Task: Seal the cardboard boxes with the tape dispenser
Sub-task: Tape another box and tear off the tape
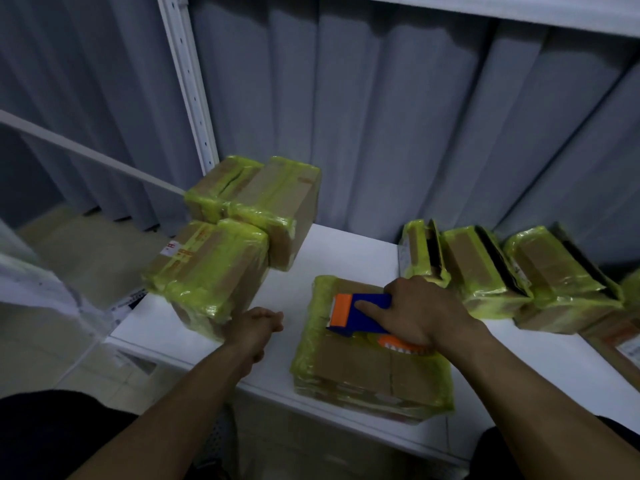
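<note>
Tape dispenser [360,313]: blue body, orange front plate, orange toothed part at the rear. It is laid on top of the near box [370,365], towards its far end. It is gripped from the right by the right hand [424,311], with the forefinger stretched along the blue side.

Near box: brown cardboard, edges bound in yellow-green tape, set flat at the front of the white worktop [349,247].

Left hand [259,323]: held over the worktop just beside the left boxes [211,271] (four taped boxes, closely grouped). The fingers look curled, but blur prevents its grip from being told.

Right boxes [485,268]: three in a row, taped, flaps partly raised.

Behind: grey curtain [415,116], white upright [187,81].

One more box [620,341] is cut off at the right edge. Label print is unreadable.
</note>
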Available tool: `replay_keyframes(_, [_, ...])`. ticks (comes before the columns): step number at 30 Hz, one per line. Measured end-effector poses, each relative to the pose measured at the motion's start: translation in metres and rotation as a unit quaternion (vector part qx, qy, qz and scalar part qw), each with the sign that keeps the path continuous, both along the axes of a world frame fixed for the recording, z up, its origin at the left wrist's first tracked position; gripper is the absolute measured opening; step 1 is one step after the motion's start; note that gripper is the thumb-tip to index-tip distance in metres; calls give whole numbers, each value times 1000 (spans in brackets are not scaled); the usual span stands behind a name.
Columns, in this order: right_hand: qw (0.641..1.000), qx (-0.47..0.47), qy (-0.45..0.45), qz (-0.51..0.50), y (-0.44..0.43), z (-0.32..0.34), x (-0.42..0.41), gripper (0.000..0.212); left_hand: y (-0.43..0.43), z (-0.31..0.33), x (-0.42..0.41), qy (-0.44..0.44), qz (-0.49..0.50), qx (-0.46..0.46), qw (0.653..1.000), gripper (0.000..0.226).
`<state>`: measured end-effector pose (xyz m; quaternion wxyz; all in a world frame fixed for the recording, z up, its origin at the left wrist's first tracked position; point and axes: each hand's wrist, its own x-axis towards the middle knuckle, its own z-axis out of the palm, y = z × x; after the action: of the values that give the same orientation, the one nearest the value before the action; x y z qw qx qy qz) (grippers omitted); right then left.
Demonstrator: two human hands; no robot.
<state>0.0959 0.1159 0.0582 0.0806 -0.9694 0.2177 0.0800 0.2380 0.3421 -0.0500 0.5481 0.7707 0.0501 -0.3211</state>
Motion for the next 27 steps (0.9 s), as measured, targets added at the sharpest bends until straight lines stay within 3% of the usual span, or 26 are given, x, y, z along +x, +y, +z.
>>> replay_keyframes(11, [1000, -7, 11, -4, 1, -2, 7, 64, -22, -23, -16, 98, -72, 4, 993, 11])
replay_keyframes(17, [1000, -25, 17, -4, 7, 0, 9, 62, -26, -23, -11, 85, -110, 24, 990, 16])
replay_keyframes(20, [1000, -26, 16, -1, 8, 0, 11, 62, -21, -23, -14, 11, -137, 58, 989, 23])
replay_keyframes(23, [1000, -19, 16, -5, 8, 0, 11, 60, -23, -10, -8, -58, -68, -3, 996, 18])
replay_keyframes(25, [1000, -16, 11, -8, 8, 0, 11, 60, -28, 4, -4, -16, -52, -71, 996, 15])
replay_keyframes(27, [1000, -16, 8, -8, 8, 0, 12, 60, -31, 14, -10, 24, -94, -106, 990, 24])
